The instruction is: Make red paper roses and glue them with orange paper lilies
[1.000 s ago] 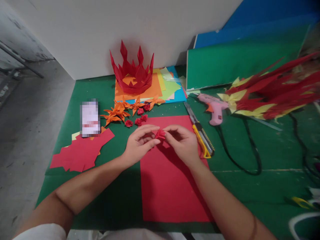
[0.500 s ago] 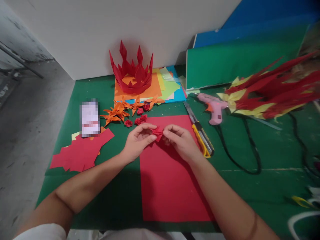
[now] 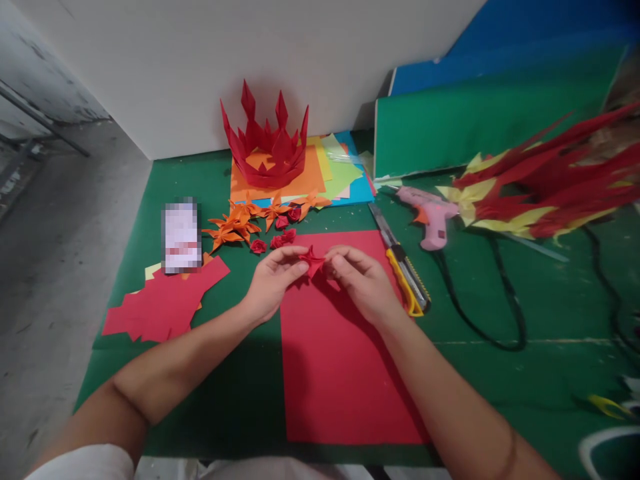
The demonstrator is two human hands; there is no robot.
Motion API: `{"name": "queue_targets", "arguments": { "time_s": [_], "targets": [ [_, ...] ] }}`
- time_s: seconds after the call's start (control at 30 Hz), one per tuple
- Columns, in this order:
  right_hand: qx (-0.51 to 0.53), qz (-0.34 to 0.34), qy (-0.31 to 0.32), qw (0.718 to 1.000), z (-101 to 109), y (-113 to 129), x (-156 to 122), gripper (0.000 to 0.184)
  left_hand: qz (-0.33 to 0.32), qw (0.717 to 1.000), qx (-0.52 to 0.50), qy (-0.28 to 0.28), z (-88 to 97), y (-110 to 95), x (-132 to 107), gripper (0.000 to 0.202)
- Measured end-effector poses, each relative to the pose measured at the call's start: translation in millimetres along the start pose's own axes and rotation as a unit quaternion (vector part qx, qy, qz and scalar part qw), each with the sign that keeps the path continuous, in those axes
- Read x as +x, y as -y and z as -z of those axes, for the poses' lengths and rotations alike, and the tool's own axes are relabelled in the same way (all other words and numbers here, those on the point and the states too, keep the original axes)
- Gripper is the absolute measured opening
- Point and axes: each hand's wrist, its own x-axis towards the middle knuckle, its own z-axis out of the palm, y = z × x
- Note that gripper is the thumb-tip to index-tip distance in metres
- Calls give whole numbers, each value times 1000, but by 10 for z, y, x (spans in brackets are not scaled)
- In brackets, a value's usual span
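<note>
A small folded red paper piece (image 3: 313,261), with pointed star-like tips, is held between my two hands above a red paper sheet (image 3: 345,360). My left hand (image 3: 275,279) pinches its left side between thumb and fingers. On the other side, my right hand (image 3: 359,277) has thumb and fingertips closed at the piece's right edge. Just beyond lie small red paper roses (image 3: 283,239) and several orange paper flowers (image 3: 233,225). A yellow utility knife (image 3: 406,277) with its blade out rests to the right of my right hand.
A red paper crown (image 3: 267,157) stands on stacked coloured paper (image 3: 360,193) at the back. Right are a pink glue gun (image 3: 431,217) with a black cord and red-yellow paper flames (image 3: 545,193). Left are a blurred-out phone (image 3: 182,237) and red paper scraps (image 3: 160,303).
The folded red piece has turned in my fingers, so its pointed tips now show more openly. Both hands stay in nearly the same place.
</note>
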Motion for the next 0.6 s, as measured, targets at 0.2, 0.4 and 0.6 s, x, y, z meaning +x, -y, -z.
{"name": "queue_targets", "arguments": {
  "time_s": [0.2, 0.4, 0.6],
  "targets": [
    [-67, 75, 28, 995, -21, -3, -4, 22, 8, 999, -24, -32, -28, -24, -3, 31],
    [-255, 231, -14, 939, -62, 41, -40, 6, 26, 999, -10, -19, -28, -37, -10, 31],
    [-296, 266, -58, 916, -103, 59, -78, 9, -19, 999, 31, 9, -51, -8, -49, 29]
  ]
}}
